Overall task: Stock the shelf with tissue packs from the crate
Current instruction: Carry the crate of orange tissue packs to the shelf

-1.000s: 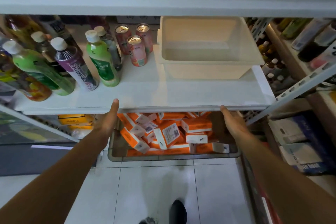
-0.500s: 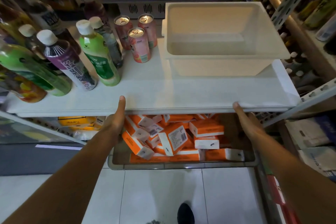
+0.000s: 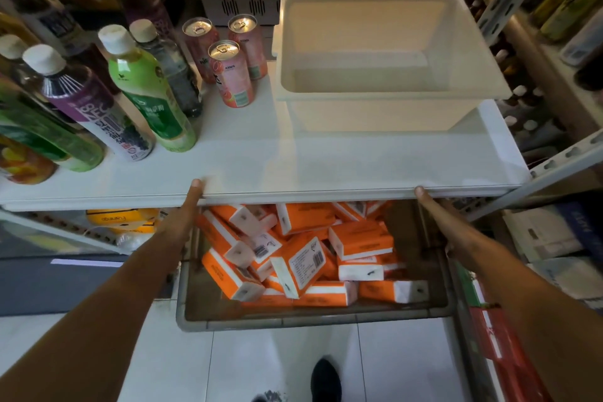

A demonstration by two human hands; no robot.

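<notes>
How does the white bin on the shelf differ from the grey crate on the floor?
The white bin is empty; the grey crate holds orange tissue packs. The white bin stands on the shelf; the grey crate sits below on the floor. Both are open-topped rectangular containers.

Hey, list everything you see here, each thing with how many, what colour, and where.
tissue packs: many, orange and white, piled loosely in the crate
crate: one, grey, on the floor under the shelf
shelf: one, white, above the crate
bin: one, cream, on the shelf's right side
cans: three, pink, on the shelf left of the bin
bottles: several, green, purple and dark, on the shelf's left side
yellow packs: a few, yellow, below the shelf at left
shoe: one, black, on the floor at bottom
left hand: one, at shelf's front edge, over crate's left side
right hand: one, at shelf's front edge, over crate's right side
</notes>
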